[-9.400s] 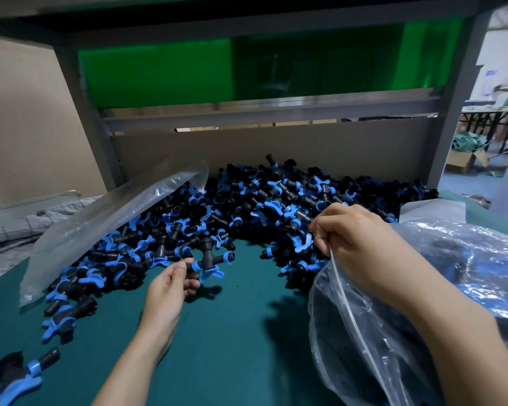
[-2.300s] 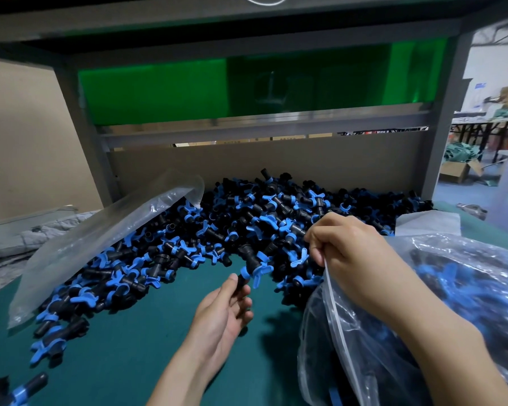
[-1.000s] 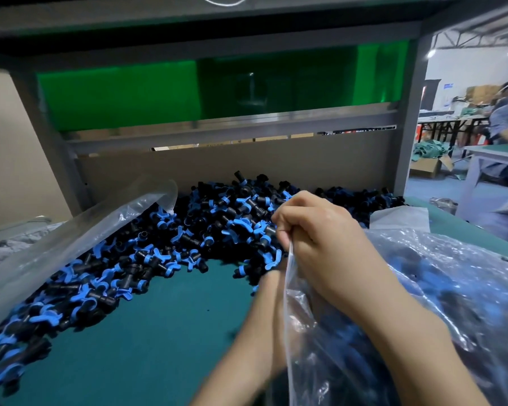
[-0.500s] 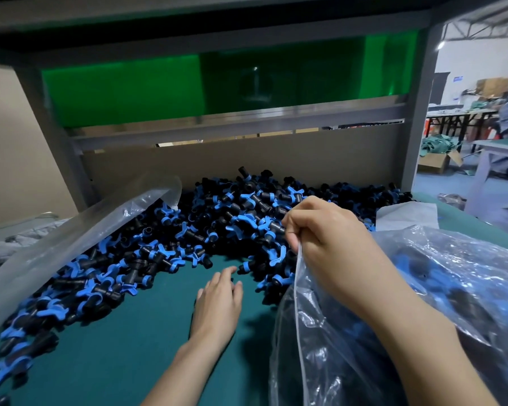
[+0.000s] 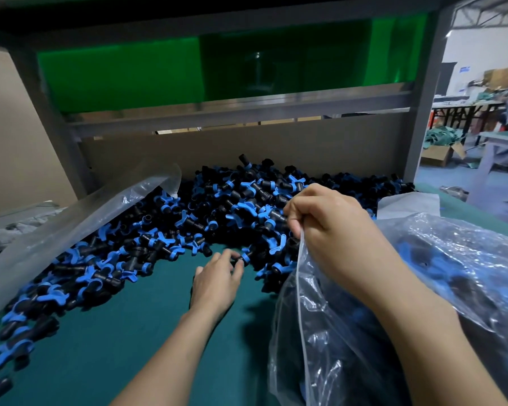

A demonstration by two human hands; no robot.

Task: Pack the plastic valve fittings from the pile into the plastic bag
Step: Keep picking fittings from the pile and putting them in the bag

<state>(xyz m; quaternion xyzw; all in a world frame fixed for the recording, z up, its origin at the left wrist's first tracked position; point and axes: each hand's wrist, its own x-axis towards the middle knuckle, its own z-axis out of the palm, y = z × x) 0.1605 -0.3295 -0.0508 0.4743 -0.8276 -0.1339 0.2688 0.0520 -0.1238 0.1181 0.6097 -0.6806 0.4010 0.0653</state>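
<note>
Left hand (image 5: 217,278) at near edge of pile (image 5: 206,206), fingertips pinching one black-and-blue fitting (image 5: 243,257), half hidden by the fingers. Right hand (image 5: 324,222) fisted on rim of plastic bag (image 5: 440,276), holding it up. Bag contents blurred through film; bag cut off by frame. Pile lies on green table (image 5: 123,341).

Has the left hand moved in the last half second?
Yes: the left hand went forward across the green table to the near edge of the pile, where it pinches a fitting.
</note>
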